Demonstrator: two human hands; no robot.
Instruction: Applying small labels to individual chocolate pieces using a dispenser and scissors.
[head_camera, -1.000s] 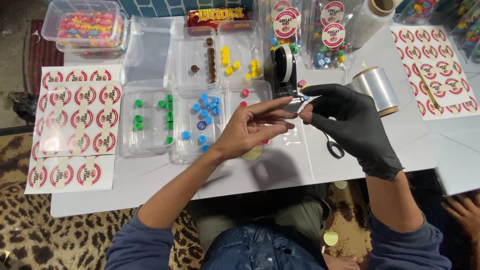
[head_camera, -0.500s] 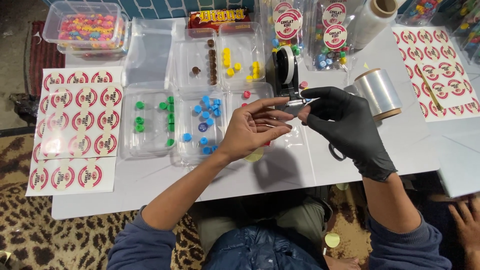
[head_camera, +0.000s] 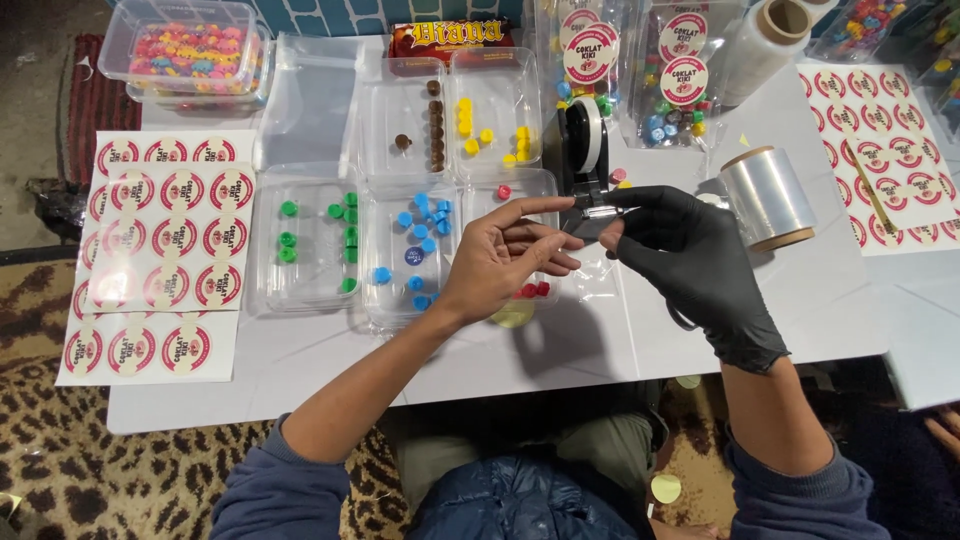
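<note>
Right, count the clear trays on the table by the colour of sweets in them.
Brown sweets tray: 1
Yellow sweets tray: 1
Green sweets tray: 1
Blue sweets tray: 1
Red sweets tray: 1
Total: 5 trays

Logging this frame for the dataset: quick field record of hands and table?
left hand: bare, index fingertip at a tape strip
right hand: black glove, pinching the strip's other end
dispenser: black, just behind the strip
trays: clear; green, blue, yellow, brown and red candies, sorted by colour
film roll: right of the glove
sticker sheets: both table ends
</note>
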